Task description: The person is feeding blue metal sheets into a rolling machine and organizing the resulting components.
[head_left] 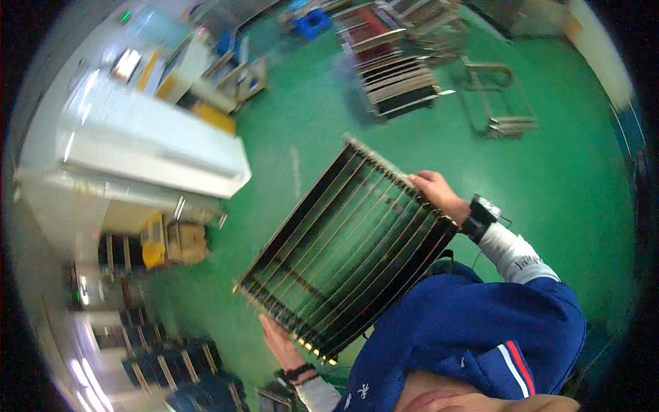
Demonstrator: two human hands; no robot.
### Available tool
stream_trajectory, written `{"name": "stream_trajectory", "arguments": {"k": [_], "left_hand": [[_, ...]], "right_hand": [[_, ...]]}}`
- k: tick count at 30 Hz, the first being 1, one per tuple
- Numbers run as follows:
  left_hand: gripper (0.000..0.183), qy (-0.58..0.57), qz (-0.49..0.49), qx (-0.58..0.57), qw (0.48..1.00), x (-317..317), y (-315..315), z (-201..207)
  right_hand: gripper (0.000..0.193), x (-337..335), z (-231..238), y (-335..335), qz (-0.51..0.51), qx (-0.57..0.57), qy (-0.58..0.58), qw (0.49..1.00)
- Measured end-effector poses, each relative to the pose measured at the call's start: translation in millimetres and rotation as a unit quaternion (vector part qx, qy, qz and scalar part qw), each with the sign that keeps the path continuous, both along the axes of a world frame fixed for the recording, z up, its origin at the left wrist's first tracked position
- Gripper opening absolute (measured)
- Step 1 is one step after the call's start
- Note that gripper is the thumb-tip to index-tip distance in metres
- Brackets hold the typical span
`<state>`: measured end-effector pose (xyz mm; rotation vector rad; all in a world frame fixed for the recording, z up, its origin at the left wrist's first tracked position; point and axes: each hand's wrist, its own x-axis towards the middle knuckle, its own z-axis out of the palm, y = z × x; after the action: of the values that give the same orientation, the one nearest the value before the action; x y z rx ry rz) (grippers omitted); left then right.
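Observation:
A black slotted rack [391, 292], with thin tan strips running across it between two toothed sides, is tilted in front of my body. Green floor shows through its gaps. My right hand [439, 192] grips the upper right toothed side, thumb along the edge and the other fingers partly hidden. On the opposite side, near the lower left, my left hand [279, 345] supports the rack, its fingertips against the edge and partly out of sight. Small yellow pieces line the rack's lower corner.
A long white machine [158, 147] stands at the left, with a cardboard box [185, 244] below it. Stacked racks [398, 82] stand on the green floor [302, 123] ahead, beside a metal frame cart [498, 99]. More dark racks [178, 364] are at the lower left.

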<state>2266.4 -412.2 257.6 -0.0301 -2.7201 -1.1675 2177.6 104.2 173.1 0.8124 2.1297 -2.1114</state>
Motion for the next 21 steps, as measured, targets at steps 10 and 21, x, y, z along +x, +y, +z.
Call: {"name": "stream_trajectory", "arguments": {"k": [10,21], "left_hand": [[0.043,-0.143,0.298,0.382,0.863,-303.8,-73.0,18.9],[0.054,-0.168,0.242,0.358,0.886,-657.2,-82.8,-30.6]], "right_hand": [[0.043,-299.3,11.6,-69.6,0.026,0.013,0.014,0.999],[0.037,-577.8,-24.4,-52.5,-0.002,-0.003,-0.007,1.0]]}}
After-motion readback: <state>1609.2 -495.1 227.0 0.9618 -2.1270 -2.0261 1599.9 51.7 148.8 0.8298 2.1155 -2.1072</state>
